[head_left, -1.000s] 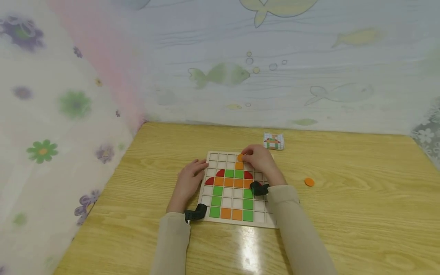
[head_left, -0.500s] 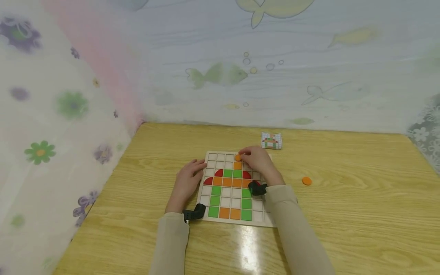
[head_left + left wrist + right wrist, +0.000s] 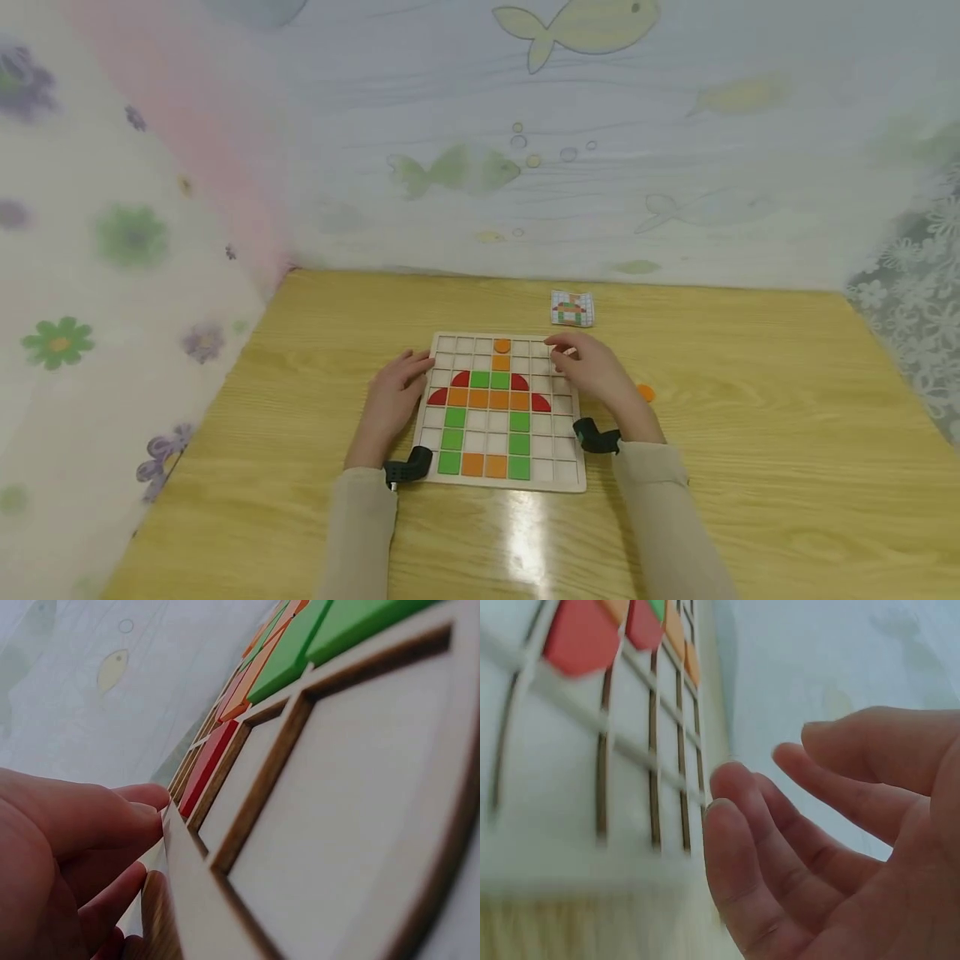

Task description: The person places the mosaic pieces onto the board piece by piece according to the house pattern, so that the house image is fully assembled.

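Observation:
A wooden grid board [image 3: 542, 469] lies on the table with green and orange squares and red quarter-round pieces set in its cells. An orange disc [image 3: 502, 346] sits in a top-row cell, above an orange square [image 3: 500, 363]. My left hand [image 3: 392, 402] rests at the board's left edge, its fingertips touching the rim; in the left wrist view these fingers [image 3: 124, 825] lie beside a red piece [image 3: 208, 766]. Over the board's upper right corner is my right hand [image 3: 596, 371], fingers loosely bent, thumb apart, holding nothing. A second orange disc [image 3: 646, 392] lies on the table, partly behind that hand.
A small pattern card [image 3: 572, 308] showing a coloured grid figure lies behind the board. The wooden table [image 3: 757, 467] meets a wall [image 3: 360, 225] printed with fish at the back and a flowered wall [image 3: 90, 417] at the left. A black wrist camera [image 3: 596, 436] sits near the board's right edge.
My right hand has let go of the orange disc in the top row and moved right, to the board's corner. The left hand stays at the left edge. The head view has shifted slightly.

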Motion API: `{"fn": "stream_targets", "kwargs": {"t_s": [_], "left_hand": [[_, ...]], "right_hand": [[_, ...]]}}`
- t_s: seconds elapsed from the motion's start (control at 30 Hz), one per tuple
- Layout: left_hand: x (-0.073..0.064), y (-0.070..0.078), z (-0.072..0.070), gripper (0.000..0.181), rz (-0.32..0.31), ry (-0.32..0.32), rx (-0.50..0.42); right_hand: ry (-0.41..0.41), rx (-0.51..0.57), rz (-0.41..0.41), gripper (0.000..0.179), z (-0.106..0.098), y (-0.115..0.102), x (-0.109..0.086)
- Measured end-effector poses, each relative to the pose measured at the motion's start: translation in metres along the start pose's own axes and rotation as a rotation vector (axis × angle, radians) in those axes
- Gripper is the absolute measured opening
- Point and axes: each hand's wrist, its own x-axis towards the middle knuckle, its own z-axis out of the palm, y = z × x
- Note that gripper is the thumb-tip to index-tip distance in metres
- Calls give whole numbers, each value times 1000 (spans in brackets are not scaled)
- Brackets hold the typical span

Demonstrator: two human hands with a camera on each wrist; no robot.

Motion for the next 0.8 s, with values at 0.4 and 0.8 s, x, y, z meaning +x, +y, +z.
{"fn": "stream_targets", "kwargs": {"t_s": [0.4, 0.8], "left_hand": [[-4, 0, 0, 33, -7, -20, -8], [-3, 2, -1, 33, -7, -30, -25]], "right_hand": [[58, -141, 60, 37, -32, 40, -41], [44, -156, 151, 36, -64, 71, -57]]}}
